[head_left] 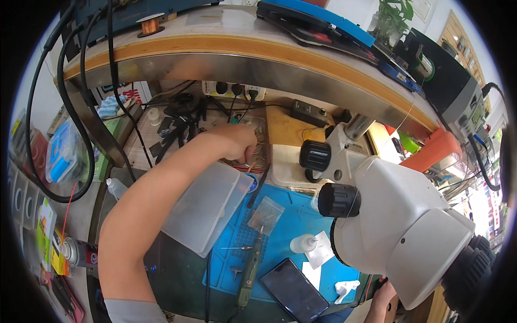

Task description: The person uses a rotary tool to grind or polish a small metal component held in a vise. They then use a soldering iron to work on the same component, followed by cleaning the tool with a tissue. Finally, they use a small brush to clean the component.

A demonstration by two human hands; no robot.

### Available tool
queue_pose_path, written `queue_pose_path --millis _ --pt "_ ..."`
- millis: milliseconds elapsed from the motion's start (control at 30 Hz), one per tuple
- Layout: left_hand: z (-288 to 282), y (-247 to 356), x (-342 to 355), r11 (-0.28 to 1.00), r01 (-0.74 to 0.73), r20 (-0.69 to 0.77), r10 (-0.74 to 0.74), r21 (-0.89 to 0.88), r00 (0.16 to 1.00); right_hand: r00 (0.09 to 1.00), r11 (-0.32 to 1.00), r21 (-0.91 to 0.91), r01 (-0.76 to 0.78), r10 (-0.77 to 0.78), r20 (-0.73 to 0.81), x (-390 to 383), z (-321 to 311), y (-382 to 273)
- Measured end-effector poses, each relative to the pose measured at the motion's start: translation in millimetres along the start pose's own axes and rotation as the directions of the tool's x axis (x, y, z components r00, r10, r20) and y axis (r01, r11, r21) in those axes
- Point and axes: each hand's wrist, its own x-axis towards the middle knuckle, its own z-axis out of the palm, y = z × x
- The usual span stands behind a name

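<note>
My left arm stretches across the bench to the back, under the shelf. There my left hand (237, 142) dips, fingers curled downward, into a shallow tray of small parts (260, 134); whatever is between its fingertips is hidden. Under my forearm lies a translucent plastic box (202, 207). At the lower right, my right hand (383, 295) rests low beside the blue mat (280, 202), its fingers mostly hidden and close to something dark. On the mat are a green rotary pen tool (250, 277), a black-screened phone (294, 290), a small white bottle (303, 244) and a clear zip bag (266, 215).
A large white microscope (398, 210) overhangs the right side. The wooden shelf edge (226, 46) spans above my left hand, and black cables (113, 64) hang at the left. A power strip (234, 90) sits at the back. A spray can (78, 252) lies at the left.
</note>
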Motion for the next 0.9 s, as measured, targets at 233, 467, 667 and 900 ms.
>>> queue_pose_path --millis 233,467,667,900 --pt "9.6 -8.9 4.9 1.000 0.008 -0.046 -0.007 0.014 0.999 1.000 1.000 -0.009 0.022 -0.022 -0.004 -2.6 2.4 -3.6" --pt "24.1 -20.2 6.4 1.000 -0.030 -0.110 0.030 0.007 0.993 0.998 0.998 -0.021 0.060 -0.061 -0.007 -7.1 8.4 -7.7" --pt "28.5 -25.8 9.0 0.996 -0.088 -0.143 0.087 -0.001 0.986 0.999 1.000 -0.005 0.030 -0.030 0.038 -9.8 9.8 -20.6" --pt "31.2 -29.6 8.6 0.976 -0.211 -0.296 0.187 -0.052 0.937 0.995 0.998 -0.056 0.038 -0.032 0.099 -12.0 17.3 -35.9"
